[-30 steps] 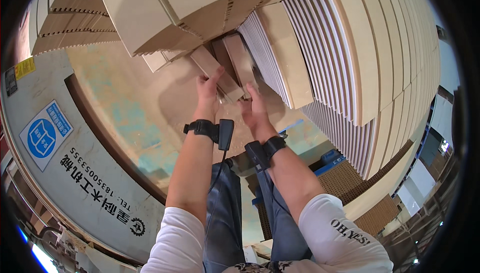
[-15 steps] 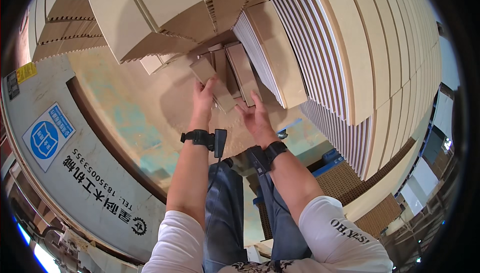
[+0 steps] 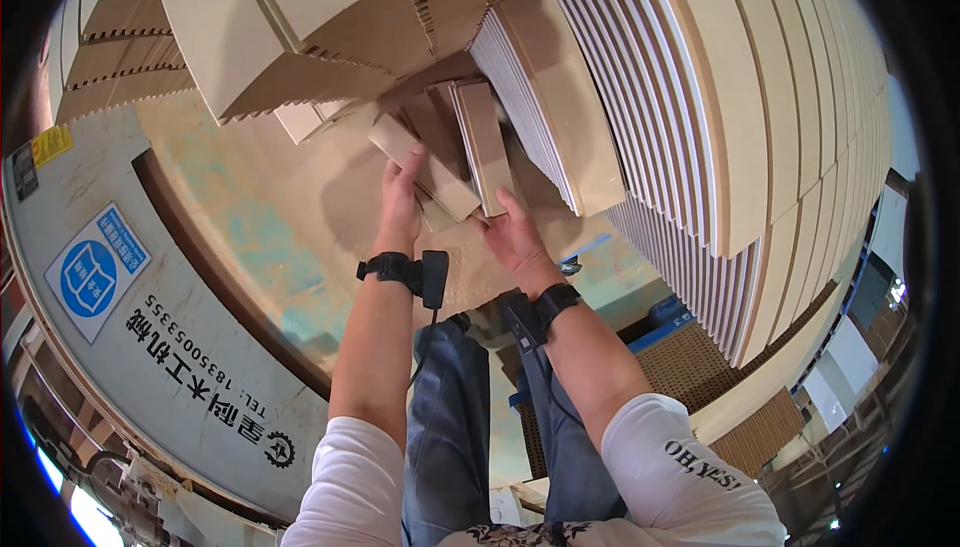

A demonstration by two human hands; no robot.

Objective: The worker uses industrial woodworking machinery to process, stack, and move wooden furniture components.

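My left hand (image 3: pixel 402 202) is closed on the edge of a short tan board strip (image 3: pixel 422 167), its thumb lying along the top face. The strip slants down to the right. To its right, my right hand (image 3: pixel 515 239) grips the lower end of a second board strip (image 3: pixel 484 142), thumb on top and fingers partly hidden beneath. This one stands steeper and appears doubled along its left edge. Further brown strips (image 3: pixel 437 117) lie behind and between the two; how they rest is partly hidden.
Tall stacks of tan panels with slotted edges (image 3: pixel 350 7) rise ahead. More stacked panels (image 3: pixel 690 97) stand at the right, close to my right hand. A grey machine cover (image 3: pixel 190 347) curves along the left. Below lies a worn tan and green surface (image 3: pixel 260 207).
The right-hand strip has become more upright, and my right thumb now presses on its lower end. The left-hand strip tilts flatter. The view has shifted slightly.
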